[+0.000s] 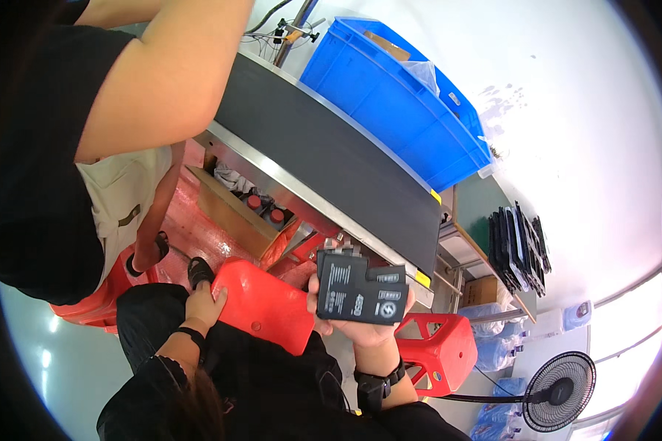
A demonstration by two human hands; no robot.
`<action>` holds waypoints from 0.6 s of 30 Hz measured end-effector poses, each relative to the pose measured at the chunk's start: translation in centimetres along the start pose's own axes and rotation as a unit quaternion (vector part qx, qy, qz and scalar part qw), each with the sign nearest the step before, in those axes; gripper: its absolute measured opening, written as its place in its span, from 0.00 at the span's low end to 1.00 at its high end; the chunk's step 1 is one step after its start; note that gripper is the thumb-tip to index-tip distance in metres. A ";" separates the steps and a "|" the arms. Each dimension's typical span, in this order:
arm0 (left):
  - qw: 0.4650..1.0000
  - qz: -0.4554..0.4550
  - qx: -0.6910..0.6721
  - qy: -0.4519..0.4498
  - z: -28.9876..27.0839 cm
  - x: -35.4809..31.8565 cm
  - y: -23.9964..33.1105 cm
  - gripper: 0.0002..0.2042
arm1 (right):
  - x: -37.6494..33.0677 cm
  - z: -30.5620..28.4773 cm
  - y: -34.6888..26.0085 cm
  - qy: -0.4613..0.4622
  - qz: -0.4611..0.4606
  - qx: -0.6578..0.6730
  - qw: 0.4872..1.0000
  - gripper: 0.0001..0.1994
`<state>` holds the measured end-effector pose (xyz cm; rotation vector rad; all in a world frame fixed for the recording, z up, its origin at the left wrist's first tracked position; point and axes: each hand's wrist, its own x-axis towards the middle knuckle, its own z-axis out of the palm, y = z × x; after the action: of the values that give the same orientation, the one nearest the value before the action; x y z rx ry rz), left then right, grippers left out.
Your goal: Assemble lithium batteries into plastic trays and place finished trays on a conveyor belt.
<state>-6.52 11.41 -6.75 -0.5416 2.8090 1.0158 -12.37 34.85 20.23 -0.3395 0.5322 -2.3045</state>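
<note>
My right hand (362,331) is raised in front of me, fingers wrapped round a small stack of black phone batteries (353,290). They are flat and L-shaped, with pale printing on the top one and short connector tabs at the far end. My left hand (203,307) grips the left edge of a red plastic piece (261,303) with rounded corners and a small round mark. This piece lies over my lap; whether it is a tray or a stool seat, I cannot tell. My right wrist bears a dark watch.
Ahead runs a dark conveyor belt (331,165) with a metal rim. A blue crate (397,103) stands beyond it. Another person's arm (173,73) reaches in from the left. A cardboard box (232,209), a red stool (441,353) and a fan (559,391) stand around.
</note>
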 end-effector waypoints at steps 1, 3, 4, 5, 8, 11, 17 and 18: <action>1.000 -0.005 -0.002 0.004 -0.2 -0.1 0.0 0.27 | -0.1 -0.1 0.5 -0.025 0.011 0.031 0.999 0.59; 1.000 -0.007 0.000 -0.001 -0.5 -0.4 0.3 0.27 | -1.0 -0.5 1.5 -0.023 0.032 -0.003 0.999 0.58; 1.000 -0.008 0.004 -0.011 -0.7 -0.5 0.3 0.27 | -1.4 -1.0 2.1 -0.018 0.048 -0.036 0.998 0.57; 1.000 -0.003 0.006 0.002 0.0 -0.3 -0.3 0.28 | -1.6 -1.5 2.7 0.004 0.087 -0.089 0.992 0.54; 1.000 0.020 -0.004 0.016 0.0 -0.5 -0.3 0.28 | -2.2 -4.7 5.2 0.042 0.172 -0.185 0.967 0.45; 1.000 0.017 -0.005 0.010 -0.2 -0.7 -0.1 0.27 | -3.3 -10.9 7.8 0.081 0.259 -0.123 0.954 0.35; 1.000 0.011 -0.004 0.005 0.6 -1.0 -0.6 0.31 | -3.0 -20.1 9.3 0.086 0.384 -0.053 0.918 0.26; 1.000 0.007 -0.008 0.004 0.6 -0.7 -0.6 0.32 | -2.9 -21.2 9.5 0.116 0.387 -0.049 0.914 0.28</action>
<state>-5.64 11.54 -7.40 -0.5287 2.8181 1.0430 -12.88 36.64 -3.10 0.1036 0.7414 -1.5501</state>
